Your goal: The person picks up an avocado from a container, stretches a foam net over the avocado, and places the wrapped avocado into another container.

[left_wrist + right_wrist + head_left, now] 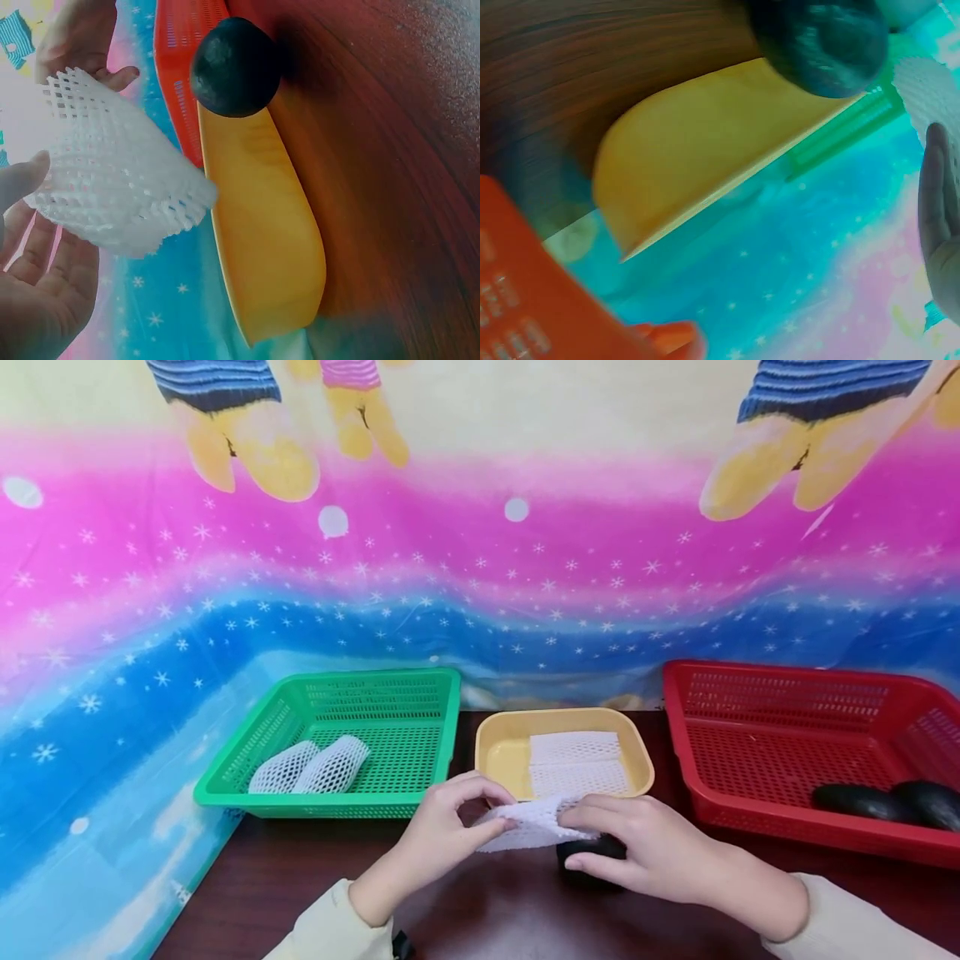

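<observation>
Foam net (532, 827), white and open-meshed, held above a dark brown table (480, 918). Head view: the left hand (450, 822) pinches the net between thumb and fingers; the right hand (652, 843) meets its opposite end with the fingers, the thumb set apart below. A dark rounded object (606, 847) is partly hidden behind the right thumb. Beyond the hands, a yellow tray (504, 752) contains white net pieces (577, 760); to its left, a green basket (326, 802) holds two net-covered oblong items (330, 767), and to its right, a red basket (750, 810) holds two dark oblong objects (862, 802). Left wrist view: the left thumb lies on the mesh, fingers beneath; the right thumb projects free of it, the right fingers being largely hidden, so whether they grasp cannot be told. The dark rounded object overlaps the tray's end. Right wrist view: the right hand, cut by the frame edge, has one digit extended against the net; the dark rounded object appears near the top.
</observation>
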Available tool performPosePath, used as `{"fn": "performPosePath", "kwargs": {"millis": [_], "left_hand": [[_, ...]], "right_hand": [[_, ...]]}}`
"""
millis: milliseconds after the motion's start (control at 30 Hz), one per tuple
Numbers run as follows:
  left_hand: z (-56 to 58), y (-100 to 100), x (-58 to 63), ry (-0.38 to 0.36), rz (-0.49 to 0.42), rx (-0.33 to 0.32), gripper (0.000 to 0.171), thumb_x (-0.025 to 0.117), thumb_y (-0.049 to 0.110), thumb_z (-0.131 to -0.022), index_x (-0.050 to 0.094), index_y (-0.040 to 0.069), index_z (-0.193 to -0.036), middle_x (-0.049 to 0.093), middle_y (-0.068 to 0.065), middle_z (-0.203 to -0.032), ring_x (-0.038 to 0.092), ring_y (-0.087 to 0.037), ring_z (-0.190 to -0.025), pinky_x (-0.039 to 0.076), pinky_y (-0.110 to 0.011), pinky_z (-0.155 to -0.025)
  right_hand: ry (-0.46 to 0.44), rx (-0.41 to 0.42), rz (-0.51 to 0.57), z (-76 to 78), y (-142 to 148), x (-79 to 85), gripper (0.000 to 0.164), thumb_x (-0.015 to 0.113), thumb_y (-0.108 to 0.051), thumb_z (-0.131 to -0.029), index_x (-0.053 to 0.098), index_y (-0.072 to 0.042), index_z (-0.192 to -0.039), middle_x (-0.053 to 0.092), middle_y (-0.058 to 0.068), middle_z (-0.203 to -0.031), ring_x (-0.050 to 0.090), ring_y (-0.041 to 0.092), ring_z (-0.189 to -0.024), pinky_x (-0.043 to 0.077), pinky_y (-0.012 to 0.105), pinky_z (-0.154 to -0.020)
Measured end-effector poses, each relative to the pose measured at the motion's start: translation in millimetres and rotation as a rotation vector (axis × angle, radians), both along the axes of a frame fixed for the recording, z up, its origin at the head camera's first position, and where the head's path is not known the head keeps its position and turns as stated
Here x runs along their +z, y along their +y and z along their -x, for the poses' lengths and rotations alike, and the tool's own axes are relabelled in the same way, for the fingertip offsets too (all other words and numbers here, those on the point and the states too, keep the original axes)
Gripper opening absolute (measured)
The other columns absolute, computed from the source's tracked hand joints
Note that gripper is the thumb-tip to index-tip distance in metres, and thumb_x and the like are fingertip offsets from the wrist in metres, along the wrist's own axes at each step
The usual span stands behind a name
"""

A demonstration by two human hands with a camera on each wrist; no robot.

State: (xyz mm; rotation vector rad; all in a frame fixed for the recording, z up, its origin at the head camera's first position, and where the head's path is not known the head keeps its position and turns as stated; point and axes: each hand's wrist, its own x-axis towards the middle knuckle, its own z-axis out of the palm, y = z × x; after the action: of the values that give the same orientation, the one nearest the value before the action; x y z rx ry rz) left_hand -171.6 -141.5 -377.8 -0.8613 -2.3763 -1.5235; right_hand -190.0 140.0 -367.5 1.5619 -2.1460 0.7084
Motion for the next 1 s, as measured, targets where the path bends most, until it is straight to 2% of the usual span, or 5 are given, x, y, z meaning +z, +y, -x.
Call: {"fn": "performPosePath", "kwargs": {"millis": [100,333,600,800,1000], "left_hand": [[-2.7,-1,1.1,0.003,0.03,-0.05,0.027,0.086,0.017,-0.085,0.074,0.014,-0.109,0.069,0.003,-0.106,0.064,-0.013,-0.095,0.058,-0.032,-0.081],[-8.2,-3,4.1,-0.153,0.07,-0.073,0.048,0.083,0.027,-0.088,0.066,0.022,-0.132,0.065,0.007,-0.126,0.061,-0.013,-0.11,0.055,-0.034,-0.092],[-5.9,0,0.3,-0.077,-0.006,-0.113,0.025,0.077,0.018,-0.094,0.075,0.011,-0.118,0.072,0.0,-0.11,0.066,-0.013,-0.097,0.057,-0.032,-0.08],[-8.6,3,3.2,-0.069,0.019,-0.117,0.036,0.08,0.021,-0.091,0.072,0.016,-0.126,0.07,0.004,-0.122,0.064,-0.015,-0.107,0.055,-0.034,-0.088],[-7.7,6,4.1,-0.081,-0.02,-0.079,0.019,0.08,0.02,-0.091,0.078,0.012,-0.109,0.073,0.002,-0.099,0.066,-0.011,-0.09,0.058,-0.03,-0.076]], "right_hand": [[0.063,0.036,0.071,0.6,-8,0.4,0.019,0.064,-0.034,-0.103,0.073,-0.018,-0.104,0.07,-0.005,-0.107,0.069,0.012,-0.096,0.055,0.024,-0.085],[0.096,0.072,0.039,-3.0,-12,-0.5,0.029,0.051,-0.034,-0.108,0.072,-0.016,-0.098,0.067,-0.005,-0.109,0.068,0.013,-0.102,0.052,0.026,-0.095],[0.2,0.145,0.025,-2.9,-10,-0.1,0.03,0.045,-0.027,-0.109,0.071,-0.013,-0.103,0.067,0.002,-0.116,0.066,0.016,-0.105,0.051,0.028,-0.098],[0.176,0.134,0.003,-5.4,-10,3.3,0.029,0.046,-0.029,-0.108,0.069,-0.015,-0.099,0.065,-0.001,-0.115,0.064,0.013,-0.102,0.053,0.026,-0.091],[0.211,0.153,0.042,-5.7,-11,4.0,0.025,0.052,-0.028,-0.108,0.073,-0.015,-0.103,0.069,0.006,-0.122,0.068,0.019,-0.108,0.052,0.03,-0.096]]}}
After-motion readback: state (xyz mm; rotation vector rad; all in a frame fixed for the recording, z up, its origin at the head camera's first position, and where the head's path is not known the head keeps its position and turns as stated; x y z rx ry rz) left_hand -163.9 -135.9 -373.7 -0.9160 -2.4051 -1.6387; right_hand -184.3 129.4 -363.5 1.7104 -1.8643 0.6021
